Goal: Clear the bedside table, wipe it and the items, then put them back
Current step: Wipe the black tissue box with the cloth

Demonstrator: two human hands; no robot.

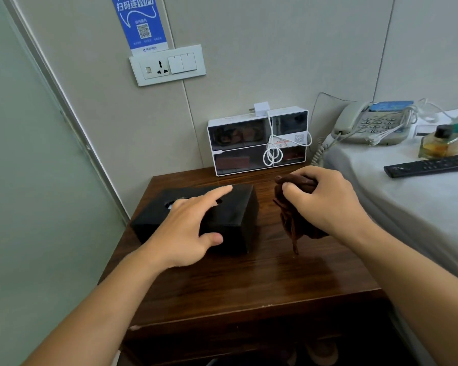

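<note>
Bedside table (249, 281): dark wood, front bare.
Left hand (188, 228): fingers spread, over tissue box (233, 220) at table's left; contact unclear.
Right hand (325, 204): fingers clenched round brown cloth (296, 223), tail dangling to tabletop.
White dispenser (258, 141): at wall, looped cable (271, 154) across front.
Risk: cloth snagging cable, pulling charger loose.
Bed (407, 202): phone (373, 125), bottle (438, 143), remote (428, 166) parked there.

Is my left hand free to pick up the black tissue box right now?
Probably yes: the left hand is open and empty, already over the black tissue box, with nothing between them; the right hand holds the brown cloth.
</note>
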